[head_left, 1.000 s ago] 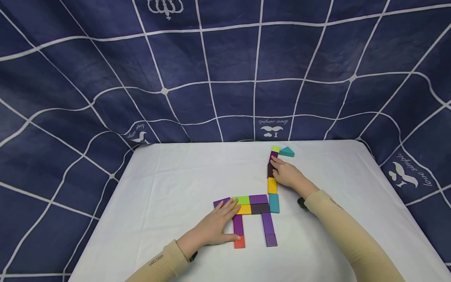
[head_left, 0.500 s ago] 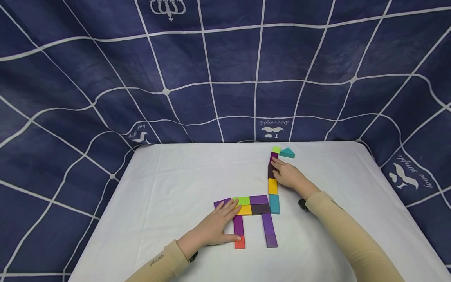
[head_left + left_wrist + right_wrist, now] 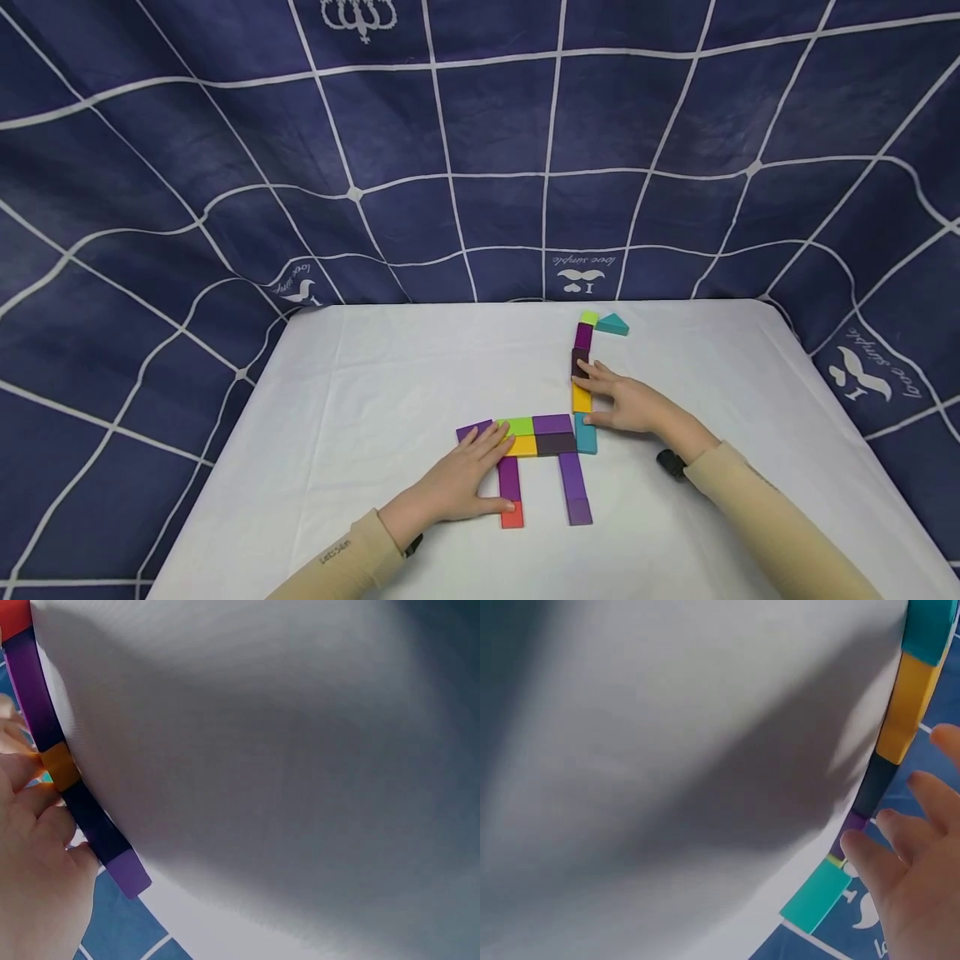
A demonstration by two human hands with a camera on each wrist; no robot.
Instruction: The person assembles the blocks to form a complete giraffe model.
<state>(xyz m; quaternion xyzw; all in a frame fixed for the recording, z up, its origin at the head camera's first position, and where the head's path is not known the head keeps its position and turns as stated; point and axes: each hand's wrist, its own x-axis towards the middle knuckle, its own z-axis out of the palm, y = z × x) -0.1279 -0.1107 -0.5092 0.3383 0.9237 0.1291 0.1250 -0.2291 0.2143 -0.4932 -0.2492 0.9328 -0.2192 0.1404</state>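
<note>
My left hand rests with fingers spread on the left end of a flat shape laid from coloured blocks. Its fingertips lie over the purple block, the lime green block and the yellow block; the thumb reaches the red block. Beside the upright column on the right is my right hand. Its fingertips are at the dark block and a second yellow block, with the thumb over the teal block. Neither hand holds anything.
Above the column, a small lime green block has a teal triangle block next to it. Two legs of purple blocks extend toward me. White cloth covers the table; a blue checked curtain hangs behind.
My right hand has come down the column toward me, from the purple and dark blocks to the yellow and teal ones. My left hand has stayed in place.
</note>
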